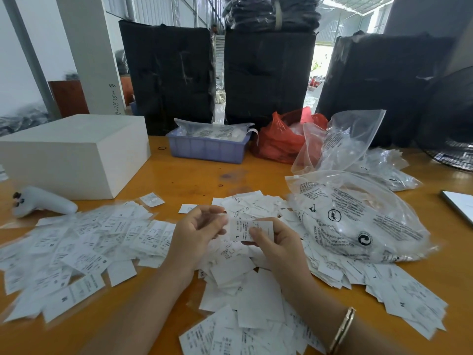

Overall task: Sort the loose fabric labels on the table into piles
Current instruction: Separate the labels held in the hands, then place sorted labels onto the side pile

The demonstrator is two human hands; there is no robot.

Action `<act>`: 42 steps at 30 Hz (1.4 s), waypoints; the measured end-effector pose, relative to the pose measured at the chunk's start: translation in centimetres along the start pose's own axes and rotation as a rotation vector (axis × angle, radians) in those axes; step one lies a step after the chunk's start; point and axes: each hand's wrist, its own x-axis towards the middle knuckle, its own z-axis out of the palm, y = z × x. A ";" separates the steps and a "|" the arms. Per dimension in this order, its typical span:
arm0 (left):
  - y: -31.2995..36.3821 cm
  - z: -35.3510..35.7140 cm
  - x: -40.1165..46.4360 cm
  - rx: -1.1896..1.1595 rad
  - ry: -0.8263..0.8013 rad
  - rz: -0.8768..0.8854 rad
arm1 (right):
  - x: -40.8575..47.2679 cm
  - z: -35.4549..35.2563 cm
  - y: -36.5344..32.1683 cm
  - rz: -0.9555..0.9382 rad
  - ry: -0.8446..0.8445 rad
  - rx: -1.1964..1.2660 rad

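With the right hand (pixel 275 242) pinching one label (pixel 249 229) above the heap (pixel 238 272) and the left hand (pixel 202 226) loosely curled and holding nothing, a misread size could drop it into the wrong pile (pixel 84 242) on the worktop (pixel 194 175).

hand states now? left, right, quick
Left hand: fingers loosely curled, holding nothing visible.
Right hand: pinching a small white printed fabric label with its thumb.
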 end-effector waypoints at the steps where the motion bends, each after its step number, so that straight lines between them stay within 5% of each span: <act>1: 0.0 0.0 0.0 -0.010 0.004 0.000 | 0.0 0.0 0.0 0.000 0.002 0.008; 11: 0.3 0.1 -0.1 -0.098 -0.018 -0.014 | 0.0 0.0 -0.2 -0.111 0.134 0.176; 29: 0.4 0.3 -0.4 -0.052 -0.015 -0.001 | -1.0 0.8 -0.6 -0.314 0.096 -0.253; 42: 0.4 -0.2 -0.3 -0.175 -0.155 -0.056 | -0.2 0.2 -0.4 -0.161 0.132 -0.045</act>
